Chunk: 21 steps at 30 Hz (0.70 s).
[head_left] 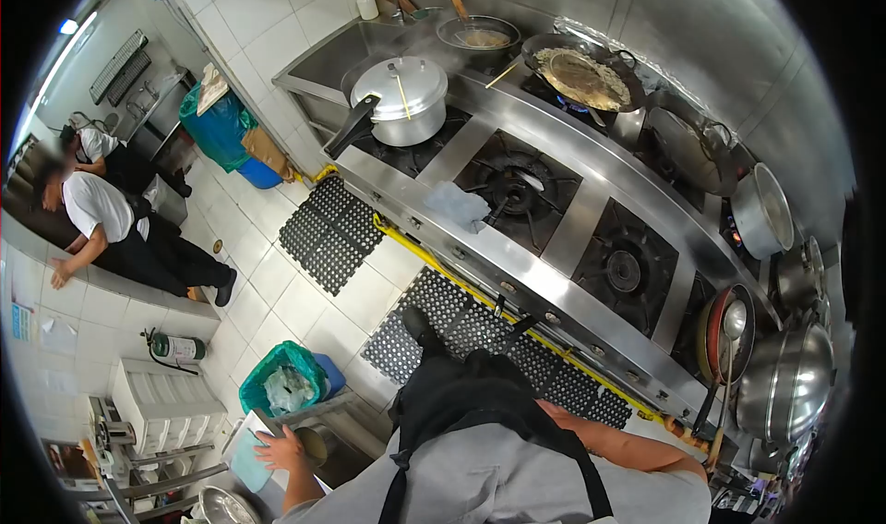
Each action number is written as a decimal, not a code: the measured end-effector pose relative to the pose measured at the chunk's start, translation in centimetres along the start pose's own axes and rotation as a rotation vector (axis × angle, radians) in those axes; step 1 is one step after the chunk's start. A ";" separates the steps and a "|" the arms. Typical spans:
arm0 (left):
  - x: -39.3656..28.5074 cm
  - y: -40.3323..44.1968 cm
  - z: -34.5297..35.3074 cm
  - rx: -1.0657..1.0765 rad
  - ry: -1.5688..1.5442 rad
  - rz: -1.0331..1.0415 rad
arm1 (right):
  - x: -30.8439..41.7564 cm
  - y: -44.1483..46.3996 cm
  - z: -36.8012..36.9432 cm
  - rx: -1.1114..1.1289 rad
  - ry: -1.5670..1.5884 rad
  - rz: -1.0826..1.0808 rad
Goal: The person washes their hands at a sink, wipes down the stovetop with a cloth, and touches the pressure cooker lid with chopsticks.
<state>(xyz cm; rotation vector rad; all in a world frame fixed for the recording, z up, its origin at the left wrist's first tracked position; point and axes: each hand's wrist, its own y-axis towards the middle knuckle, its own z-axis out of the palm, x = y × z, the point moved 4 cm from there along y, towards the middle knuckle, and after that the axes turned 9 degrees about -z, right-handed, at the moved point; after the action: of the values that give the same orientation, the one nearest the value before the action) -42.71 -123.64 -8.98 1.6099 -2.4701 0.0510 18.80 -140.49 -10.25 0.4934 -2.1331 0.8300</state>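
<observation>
My left hand (280, 450) has its fingers spread over the edge of a pale blue-green cloth or board (249, 461) on the counter at the lower left. Beside it is a metal container (318, 444). My right forearm (604, 436) reaches forward at my right side; the hand is hidden by my body and dark apron (480, 385). Ahead stands the steel stove (554, 284). A lidded pressure cooker (406, 99) is on its left burner, and a crumpled whitish cloth (456, 205) lies near the stove's front edge.
A wok with food (586, 76) is over a blue flame. Pots (761, 212) and pans (726, 333) line the right. A lined bin (286, 381) stands beside me. Black mats (330, 233) cover floor parts. Two people (111, 212) are at the left. An extinguisher (175, 347) stands near drawers (166, 409).
</observation>
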 end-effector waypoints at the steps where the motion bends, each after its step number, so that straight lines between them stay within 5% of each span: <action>1: 0.0 0.1 0.1 -0.003 0.001 -0.003 | -0.4 0.4 0.3 0.005 -0.024 -0.012; 8: 0.3 0.6 1.1 -0.064 0.028 -0.001 | -1.6 1.6 -1.4 0.068 -0.027 -0.056; 11: 0.1 0.4 0.7 -0.058 0.005 0.005 | 2.3 3.0 -7.6 0.175 -0.103 -0.121; 13: 0.6 0.4 0.7 -0.059 -0.007 0.003 | 5.1 4.6 -11.5 0.438 -0.071 -0.148; 16: 0.5 0.8 0.9 -0.108 -0.081 -0.013 | 4.6 9.3 -17.8 0.443 0.128 -0.098; 17: 0.7 0.9 0.9 -0.132 -0.135 -0.016 | 5.2 11.6 -21.3 0.365 0.062 -0.047; 18: 0.9 0.8 0.9 -0.154 -0.188 -0.017 | 2.2 14.0 -23.0 0.022 -0.049 -0.375; 19: 1.0 0.7 1.1 -0.153 -0.188 -0.022 | 5.7 15.1 -27.0 -0.110 -0.031 -0.133; 21: 1.2 0.8 0.9 -0.192 -0.295 0.034 | 3.0 19.5 -30.8 -0.489 -0.342 -0.041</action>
<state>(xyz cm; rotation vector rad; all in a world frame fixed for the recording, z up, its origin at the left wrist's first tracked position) -44.03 -124.56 -9.56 1.5917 -2.6165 -0.4353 21.81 -105.24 -0.73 0.4376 -2.5209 0.1861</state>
